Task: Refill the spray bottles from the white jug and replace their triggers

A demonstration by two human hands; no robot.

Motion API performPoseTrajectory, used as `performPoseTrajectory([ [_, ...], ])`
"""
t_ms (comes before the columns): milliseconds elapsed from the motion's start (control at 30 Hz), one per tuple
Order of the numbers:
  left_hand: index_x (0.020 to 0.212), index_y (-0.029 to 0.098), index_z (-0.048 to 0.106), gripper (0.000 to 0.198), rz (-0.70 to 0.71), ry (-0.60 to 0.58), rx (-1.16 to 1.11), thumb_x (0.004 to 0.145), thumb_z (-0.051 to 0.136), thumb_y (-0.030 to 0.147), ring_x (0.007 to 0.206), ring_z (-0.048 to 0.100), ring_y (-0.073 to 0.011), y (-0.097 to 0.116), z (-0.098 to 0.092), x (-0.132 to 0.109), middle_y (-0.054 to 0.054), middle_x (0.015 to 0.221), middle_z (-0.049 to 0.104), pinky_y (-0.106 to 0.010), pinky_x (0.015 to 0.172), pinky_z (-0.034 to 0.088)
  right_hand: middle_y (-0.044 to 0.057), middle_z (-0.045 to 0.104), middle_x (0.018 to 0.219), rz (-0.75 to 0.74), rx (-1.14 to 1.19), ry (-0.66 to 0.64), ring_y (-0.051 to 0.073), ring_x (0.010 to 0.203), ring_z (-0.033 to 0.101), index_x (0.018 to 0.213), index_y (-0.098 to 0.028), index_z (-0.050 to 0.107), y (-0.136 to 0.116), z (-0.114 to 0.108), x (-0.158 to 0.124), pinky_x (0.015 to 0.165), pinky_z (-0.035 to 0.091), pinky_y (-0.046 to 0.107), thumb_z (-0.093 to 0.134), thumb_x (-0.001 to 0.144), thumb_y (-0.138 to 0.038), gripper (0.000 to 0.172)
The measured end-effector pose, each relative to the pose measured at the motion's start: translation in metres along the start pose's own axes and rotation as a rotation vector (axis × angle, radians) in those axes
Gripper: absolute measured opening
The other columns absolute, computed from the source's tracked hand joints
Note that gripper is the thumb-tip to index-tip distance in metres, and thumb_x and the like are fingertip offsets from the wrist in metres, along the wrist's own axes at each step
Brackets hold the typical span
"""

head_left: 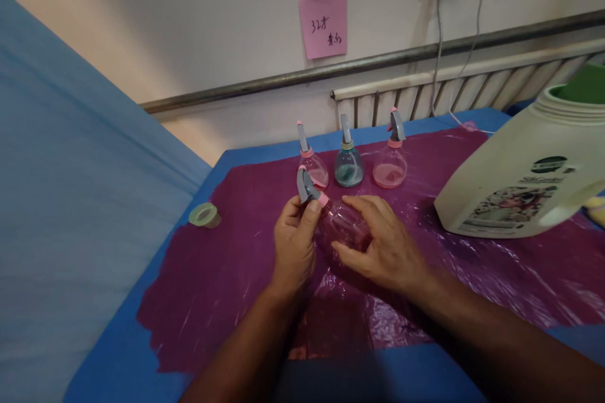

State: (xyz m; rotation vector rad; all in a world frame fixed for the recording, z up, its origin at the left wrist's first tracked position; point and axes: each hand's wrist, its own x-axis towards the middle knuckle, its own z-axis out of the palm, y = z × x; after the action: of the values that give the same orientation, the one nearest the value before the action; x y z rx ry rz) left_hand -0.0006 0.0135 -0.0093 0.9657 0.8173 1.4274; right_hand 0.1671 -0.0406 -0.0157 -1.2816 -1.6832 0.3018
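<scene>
Between my two hands a clear spray bottle (344, 224) is held tilted, its grey and pink spray head pointing up to the left. My left hand (295, 242) pinches the pink collar just under the trigger. Around the round body, my right hand (385, 242) has its thumb and fingers closed. Behind stand a spray bottle with pink liquid (316, 171), partly hidden by the held one, a spray bottle with blue-green liquid (348, 171), and another pink one (390, 173) to the right.
A large white detergent jug (510, 182) with a green top stands at right. A small greenish cup (205, 216) sits at left on the purple plastic sheet (212, 302). A blue curtain (85, 170) hangs at left; a pink note (324, 25) is on the wall.
</scene>
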Motion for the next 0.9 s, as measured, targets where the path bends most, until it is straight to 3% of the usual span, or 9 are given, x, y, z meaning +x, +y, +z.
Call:
performPoseTrajectory([
  [200, 0.108, 0.021, 0.085, 0.042, 0.012, 0.079, 0.019, 0.080, 0.108, 0.044, 0.088, 0.076, -0.0130, -0.001, 0.000, 0.004, -0.001, 0.103, 0.085, -0.028, 0.092, 0.060, 0.017, 0.071, 0.143, -0.012, -0.031, -0.007, 0.039, 0.133, 0.069, 0.152, -0.026, 0.064, -0.001, 0.000, -0.001, 0.117, 0.059, 0.065, 0.081, 0.090, -0.036, 0.064],
  [367, 0.111, 0.021, 0.089, 0.038, -0.017, 0.008, 0.026, 0.085, 0.104, 0.042, 0.098, 0.079, -0.0171, 0.001, -0.002, 0.007, -0.005, 0.111, 0.088, -0.031, 0.100, 0.060, 0.015, 0.075, 0.139, 0.022, 0.052, -0.001, 0.036, 0.129, 0.072, 0.148, -0.026, 0.068, 0.001, -0.003, 0.003, 0.115, 0.061, 0.062, 0.084, 0.088, -0.036, 0.063],
  [533, 0.106, 0.021, 0.090, 0.030, -0.049, -0.040, 0.010, 0.086, 0.101, 0.040, 0.119, 0.082, -0.0273, 0.007, 0.001, 0.007, -0.009, 0.113, 0.089, -0.039, 0.114, 0.060, 0.010, 0.081, 0.132, 0.282, 0.343, -0.093, 0.031, 0.117, 0.079, 0.141, -0.027, 0.074, 0.001, -0.004, 0.006, 0.109, 0.065, 0.055, 0.089, 0.083, -0.037, 0.061],
  [633, 0.100, 0.019, 0.089, 0.028, -0.084, -0.074, -0.044, 0.085, 0.098, 0.041, 0.112, 0.084, -0.0296, 0.011, 0.005, 0.005, -0.010, 0.107, 0.090, -0.044, 0.111, 0.062, 0.008, 0.085, 0.129, 0.437, 0.582, -0.196, 0.028, 0.111, 0.082, 0.140, -0.026, 0.076, 0.001, -0.006, 0.008, 0.104, 0.067, 0.051, 0.090, 0.082, -0.039, 0.061],
  [733, 0.097, 0.018, 0.089, 0.024, -0.083, -0.096, -0.070, 0.086, 0.093, 0.039, 0.105, 0.084, -0.0295, 0.014, 0.007, 0.002, -0.010, 0.103, 0.089, -0.044, 0.105, 0.064, 0.007, 0.086, 0.129, 0.466, 0.728, -0.267, 0.029, 0.110, 0.083, 0.138, -0.026, 0.078, 0.002, -0.009, 0.010, 0.101, 0.068, 0.049, 0.091, 0.082, -0.041, 0.060],
  [900, 0.100, 0.019, 0.088, 0.031, -0.072, -0.078, -0.082, 0.088, 0.091, 0.047, 0.113, 0.082, -0.0306, 0.013, 0.007, -0.002, -0.009, 0.106, 0.088, -0.041, 0.104, 0.064, 0.008, 0.086, 0.130, 0.451, 0.778, -0.277, 0.030, 0.113, 0.083, 0.137, -0.025, 0.078, 0.001, -0.010, 0.010, 0.101, 0.069, 0.047, 0.093, 0.082, -0.043, 0.059],
])
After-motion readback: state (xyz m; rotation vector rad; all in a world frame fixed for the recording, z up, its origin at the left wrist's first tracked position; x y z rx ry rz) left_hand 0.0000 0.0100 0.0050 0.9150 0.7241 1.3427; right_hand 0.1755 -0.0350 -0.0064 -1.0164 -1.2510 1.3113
